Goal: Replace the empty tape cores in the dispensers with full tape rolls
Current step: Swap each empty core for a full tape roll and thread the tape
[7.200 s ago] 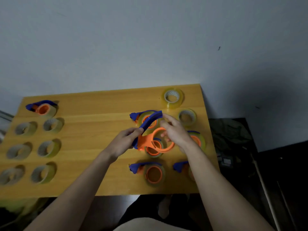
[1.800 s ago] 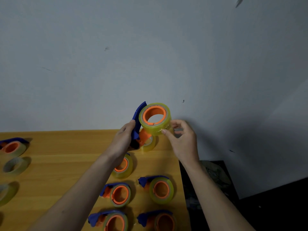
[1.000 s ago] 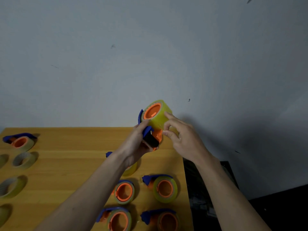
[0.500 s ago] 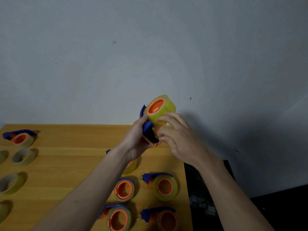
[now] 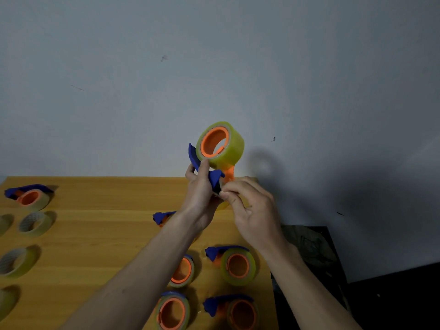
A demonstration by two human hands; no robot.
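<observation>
Above the table (image 5: 95,234), both hands hold one dispenser (image 5: 215,178) raised before the wall. Its full roll (image 5: 222,145) now sits higher and turned side-on compared with a second ago. The left hand (image 5: 202,198) is clamped on the blue handle. The right hand (image 5: 252,210) has dropped from the roll to the cutter end, thumb and fingertips (image 5: 226,194) pinched together there, probably on the tape end; blur prevents confirmation. Judgement: roll seated; threading in progress. Loaded dispensers (image 5: 234,265) lie below; loose rolls (image 5: 34,223) lie at left.
</observation>
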